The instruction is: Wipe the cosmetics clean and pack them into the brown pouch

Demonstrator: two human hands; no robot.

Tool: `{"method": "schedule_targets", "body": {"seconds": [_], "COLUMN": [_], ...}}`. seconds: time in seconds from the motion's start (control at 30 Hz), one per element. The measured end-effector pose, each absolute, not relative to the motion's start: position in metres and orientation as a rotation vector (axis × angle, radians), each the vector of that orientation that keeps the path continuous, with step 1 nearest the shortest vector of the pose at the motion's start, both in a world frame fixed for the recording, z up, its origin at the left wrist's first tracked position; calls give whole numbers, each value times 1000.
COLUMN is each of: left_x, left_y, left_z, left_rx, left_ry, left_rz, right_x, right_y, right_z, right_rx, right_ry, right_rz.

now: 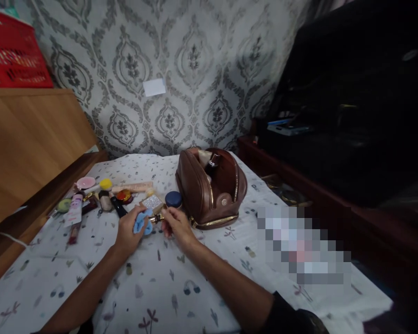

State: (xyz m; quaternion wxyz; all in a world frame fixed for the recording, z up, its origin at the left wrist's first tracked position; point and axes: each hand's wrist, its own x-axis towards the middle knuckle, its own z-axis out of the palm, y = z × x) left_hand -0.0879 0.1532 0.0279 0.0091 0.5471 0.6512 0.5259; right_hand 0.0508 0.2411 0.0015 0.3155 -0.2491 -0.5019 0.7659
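My left hand [131, 227] is closed on a light blue cloth [143, 222], bunched between its fingers. A small shiny gold-coloured cosmetic tube [156, 218] runs from the cloth to my right hand [177, 226], whose fingers pinch its other end. Its exact kind is too small to make out. Just beyond both hands lies a glittery silver square compact [152, 203]. Beside it sits a round dark blue jar [173, 199]. To the right stands a brown leather cosmetic bag [198, 185], unzipped, with a dark bottle [213, 162] inside.
Several cosmetics lie left of my hands, including a pink round case [86, 182], a yellow-lidded jar [105, 183], a white-and-pink tube [75, 208] and a long beige tube [132, 187]. A patterned white cloth [174, 287] covers the table. A wooden cabinet [31, 125] borders the left.
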Motion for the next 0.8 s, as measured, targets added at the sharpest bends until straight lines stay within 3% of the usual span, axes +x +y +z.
{"method": "schedule_targets", "body": {"seconds": [0.23, 0.53, 0.8], "left_x": [-89, -84, -91], "left_y": [152, 153, 161], "left_z": [30, 28, 85], "left_rx": [2113, 2119, 2285], "left_ry": [1995, 1975, 1915], "left_rz": [1506, 1557, 1214], "right_x": [52, 58, 54], "right_y": [244, 246, 239], "right_z": [2, 6, 12], "right_rx": [-615, -569, -452], "right_ry": [-1253, -1087, -859], "right_rz": [2044, 2123, 2292]}}
